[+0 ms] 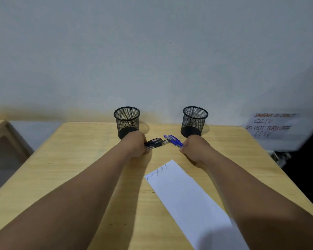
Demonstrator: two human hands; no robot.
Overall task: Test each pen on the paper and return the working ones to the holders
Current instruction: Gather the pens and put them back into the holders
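Both hands are out front and both are loaded: our left hand [136,144] is curled round a bundle of black pens [154,142], our right hand [192,149] is wrapped round the blue pens [173,140], tips pointing inward so the two bunches nearly meet in front of the holders. We cannot count the pens in either fist.

Where could this go wrong? We judge the first risk is in the bunching. Several smooth barrels in one grip can slide past each other, and one could slip out and roll across the table [79,159]. The tips are close too; swing either bundle and they clash.

Second risk: the drop itself. The left holder [126,121] stands just behind our left hand, the right holder [195,120] just behind our right, and both look empty through the mesh. They are light, we would guess, so a knuckle or a bundle catching the rim could tip one over towards the wall. Pens need to go in upright from above, not shoved from the side.

Third: mixing up tested and untested, or colours between holders.

The paper [179,192] lies nearer us than the holders, angled, with a row of small pen marks near its far end. Nothing lies between hands and holders. On the wall, right of the right holder, is a handwritten notice [271,125] about CCTV. Left of the table is another piece of wooden furniture [0,134], well clear of the action.
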